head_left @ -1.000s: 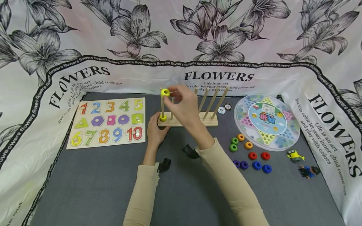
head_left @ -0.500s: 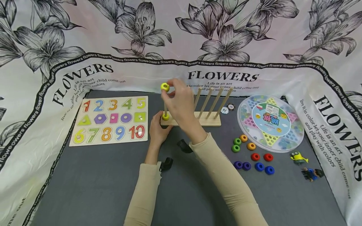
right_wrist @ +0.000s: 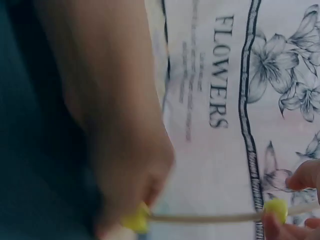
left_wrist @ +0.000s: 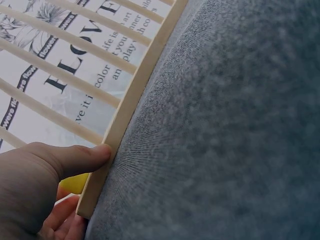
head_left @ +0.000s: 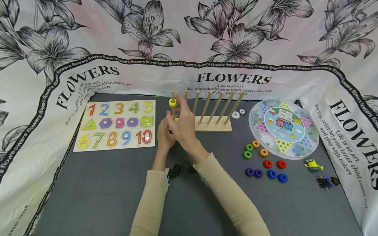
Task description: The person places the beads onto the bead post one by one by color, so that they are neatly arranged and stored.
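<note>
yellow ring on leftmost peg

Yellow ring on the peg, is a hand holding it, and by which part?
The right hand pinches the yellow ring by its rim, partway down the leftmost peg.

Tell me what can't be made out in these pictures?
- Lower yellow ring: head view, hidden behind the hands; only a sliver shows by the left hand in the left wrist view.
- Right hand grip on the upper yellow ring: right wrist view is blurred.
- Rack left end: head view, covered by hands.
- Print on the round game lid: too small.
</note>
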The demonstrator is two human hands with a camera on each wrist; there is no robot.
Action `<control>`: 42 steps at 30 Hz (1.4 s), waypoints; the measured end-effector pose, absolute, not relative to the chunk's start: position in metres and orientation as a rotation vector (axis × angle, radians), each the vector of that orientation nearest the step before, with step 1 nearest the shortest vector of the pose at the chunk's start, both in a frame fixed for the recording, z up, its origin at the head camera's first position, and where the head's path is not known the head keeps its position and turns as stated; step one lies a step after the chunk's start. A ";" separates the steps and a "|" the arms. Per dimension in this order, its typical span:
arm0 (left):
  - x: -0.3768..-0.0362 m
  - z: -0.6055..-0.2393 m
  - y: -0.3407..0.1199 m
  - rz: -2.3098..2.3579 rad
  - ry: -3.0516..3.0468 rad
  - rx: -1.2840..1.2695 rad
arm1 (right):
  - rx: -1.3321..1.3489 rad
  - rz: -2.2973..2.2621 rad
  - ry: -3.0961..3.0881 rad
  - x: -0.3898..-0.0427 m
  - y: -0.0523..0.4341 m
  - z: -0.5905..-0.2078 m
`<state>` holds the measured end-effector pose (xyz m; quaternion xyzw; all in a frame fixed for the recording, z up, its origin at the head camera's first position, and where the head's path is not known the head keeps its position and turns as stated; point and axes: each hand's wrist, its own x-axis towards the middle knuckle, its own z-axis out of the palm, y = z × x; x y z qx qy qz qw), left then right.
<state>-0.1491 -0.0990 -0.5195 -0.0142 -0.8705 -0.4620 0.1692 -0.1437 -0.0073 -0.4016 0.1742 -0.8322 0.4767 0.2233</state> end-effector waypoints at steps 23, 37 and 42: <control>-0.148 -0.518 -0.098 -1.372 -2.474 -0.031 | 0.245 1.856 -2.278 -0.116 0.005 -0.459; -0.152 -0.514 -0.104 -1.344 -2.504 0.030 | 0.137 1.894 -2.224 -0.104 0.077 -0.461; -0.148 -0.516 -0.096 -1.386 -2.539 0.017 | -0.029 1.804 -2.257 -0.084 0.123 -0.438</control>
